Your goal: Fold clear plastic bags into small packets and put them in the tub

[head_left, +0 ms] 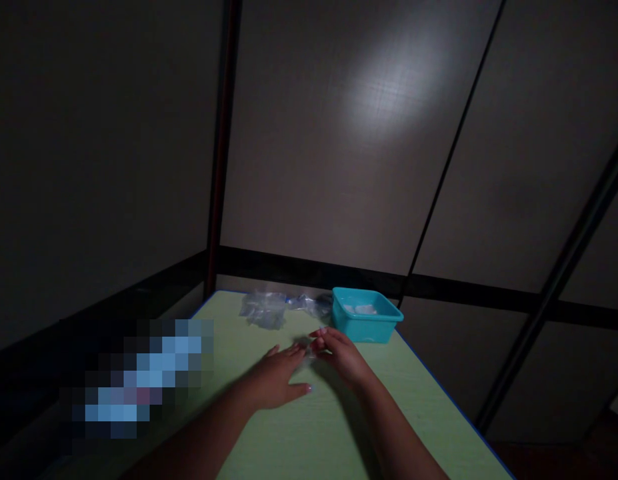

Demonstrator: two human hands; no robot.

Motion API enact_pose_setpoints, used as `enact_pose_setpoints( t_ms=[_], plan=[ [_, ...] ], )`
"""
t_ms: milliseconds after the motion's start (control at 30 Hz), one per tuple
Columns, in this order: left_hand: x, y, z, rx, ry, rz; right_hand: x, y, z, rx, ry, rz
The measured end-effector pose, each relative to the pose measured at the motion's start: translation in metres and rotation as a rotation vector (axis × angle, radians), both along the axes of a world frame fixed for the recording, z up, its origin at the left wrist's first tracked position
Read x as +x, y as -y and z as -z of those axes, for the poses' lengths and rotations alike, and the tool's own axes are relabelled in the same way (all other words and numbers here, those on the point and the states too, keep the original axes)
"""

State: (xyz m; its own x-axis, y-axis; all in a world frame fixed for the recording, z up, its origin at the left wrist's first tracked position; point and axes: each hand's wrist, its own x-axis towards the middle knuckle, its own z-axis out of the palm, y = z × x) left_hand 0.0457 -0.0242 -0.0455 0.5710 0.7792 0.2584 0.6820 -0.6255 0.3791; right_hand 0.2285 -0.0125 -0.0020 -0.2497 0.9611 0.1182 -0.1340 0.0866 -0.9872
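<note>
My left hand (275, 379) lies low over the green tabletop, fingers stretched forward and thumb spread to the right. Its fingertips touch a small piece of clear plastic (307, 352), perhaps a little bag; its exact kind is too small and dim to tell. From the right, my right hand (341, 357) reaches in with thumb and fingers pinched at the edge of that plastic. Beyond the hands, a pile of clear plastic bags (265, 311) rests near the far edge. Beside my right hand stands a turquoise basin (366, 327) with something whitish inside.
More crumpled clear plastic (309, 305) lies between the pile and the basin. The green table (289, 440) has a blue edge and narrows toward panelled walls (319, 167) at the back and sides. A blurred-out patch (159, 367) covers an area at the left.
</note>
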Motion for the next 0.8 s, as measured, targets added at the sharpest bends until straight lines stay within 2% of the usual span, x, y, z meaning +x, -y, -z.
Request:
enact_pose_setpoints(
  t_ms=[167,267,400,500,567,667,800],
  plan=[
    [0.004,-0.001,0.0,0.018,-0.026,-0.014,-0.001,0.001,0.0,-0.025,-0.062,-0.004],
    [0.003,-0.004,0.001,0.001,0.001,-0.015,0.002,-0.005,0.002,0.036,-0.031,-0.008],
    [-0.001,-0.006,0.002,-0.037,0.07,-0.03,0.01,-0.012,0.01,0.294,0.244,0.075],
    [-0.005,-0.004,-0.001,-0.052,0.12,-0.034,0.011,-0.01,0.017,0.497,0.446,0.038],
    [-0.006,-0.003,-0.003,-0.067,0.153,-0.031,0.009,-0.006,0.019,0.572,0.526,-0.003],
    [-0.007,-0.003,-0.006,-0.094,0.204,0.003,0.003,-0.003,0.018,0.605,0.552,-0.011],
    [-0.008,-0.004,-0.008,-0.162,0.264,0.022,0.003,-0.007,0.011,0.564,0.498,0.058]
  ],
)
